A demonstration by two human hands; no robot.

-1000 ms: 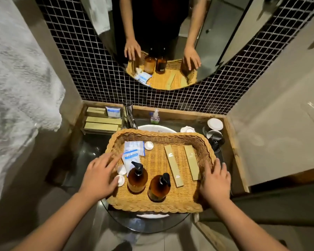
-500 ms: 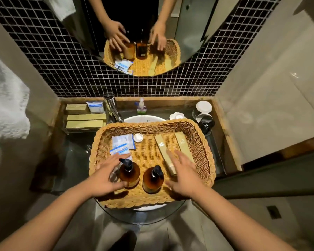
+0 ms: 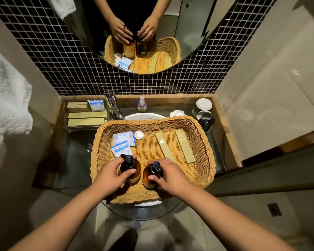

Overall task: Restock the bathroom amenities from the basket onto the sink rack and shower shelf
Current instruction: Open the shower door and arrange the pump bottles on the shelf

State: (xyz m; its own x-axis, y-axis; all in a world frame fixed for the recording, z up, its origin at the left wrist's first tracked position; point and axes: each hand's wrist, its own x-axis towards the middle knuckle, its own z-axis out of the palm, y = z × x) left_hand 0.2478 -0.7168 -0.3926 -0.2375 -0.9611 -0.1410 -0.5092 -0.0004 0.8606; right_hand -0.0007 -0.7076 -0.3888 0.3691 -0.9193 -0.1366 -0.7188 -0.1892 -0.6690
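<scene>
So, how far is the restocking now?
The sink rack already holds long green packets and one white sachet, though whether these came from this basket cannot be told. In hand: the left hand and right hand each grip an amber pump bottle, both in the wicker basket. Left: sachets, a white cap, two green packets.

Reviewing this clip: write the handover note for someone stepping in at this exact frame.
Left hand grips the left amber pump bottle; right hand grips the right amber pump bottle. Both bottles stand in the wicker basket on the sink.
Also in the basket: blue-white sachets, a round white cap, two flat olive boxes.
The sink rack already holds similar boxes and a sachet.
Left: lift out the bottles, then place the rest.
</scene>
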